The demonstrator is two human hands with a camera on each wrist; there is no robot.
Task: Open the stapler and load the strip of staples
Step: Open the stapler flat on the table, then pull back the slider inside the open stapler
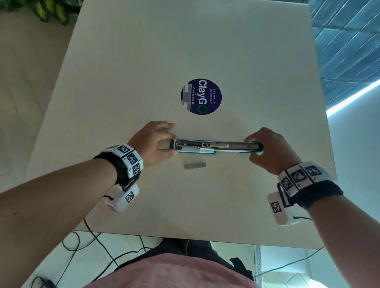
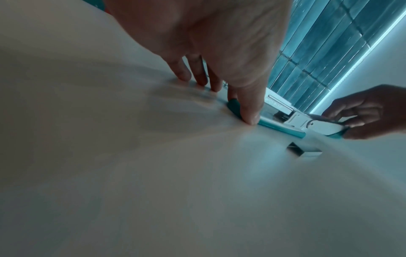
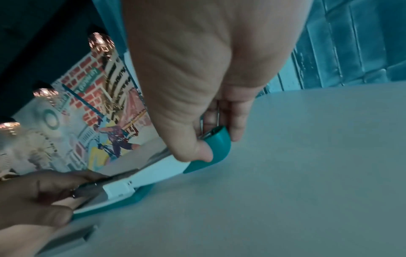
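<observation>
Nearest the table's front edge: short grey metal strip of staples (image 1: 195, 166) lying flat on the pale cream table top (image 1: 192, 41), loose, nobody touching it, just in front of the stapler, approx. under its middle.

Just behind it: teal-and-white plastic stapler (image 1: 218, 147), swung fully open, laid out flat in one long line running left-right, metal staple channel facing up. No staples visible in the channel.

L hand (image 1: 154, 141) is on the stapler's left end: thumb on the near side, fingers on the far side, fingertips (image 2: 248, 116) down against the teal end and the table. Pinching grip on that end.

R hand (image 1: 270, 150) is on the right end: thumb (image 3: 197, 151) pressed on the teal rounded tip, fingers curled round the far side. Also grasping the stapler.

Both wrists carry black bands w/ white marker blocks.

Further back, mid-table: round dark-blue sticker (image 1: 201, 96) reading "ClayGo", well apart from hands & stapler.
</observation>
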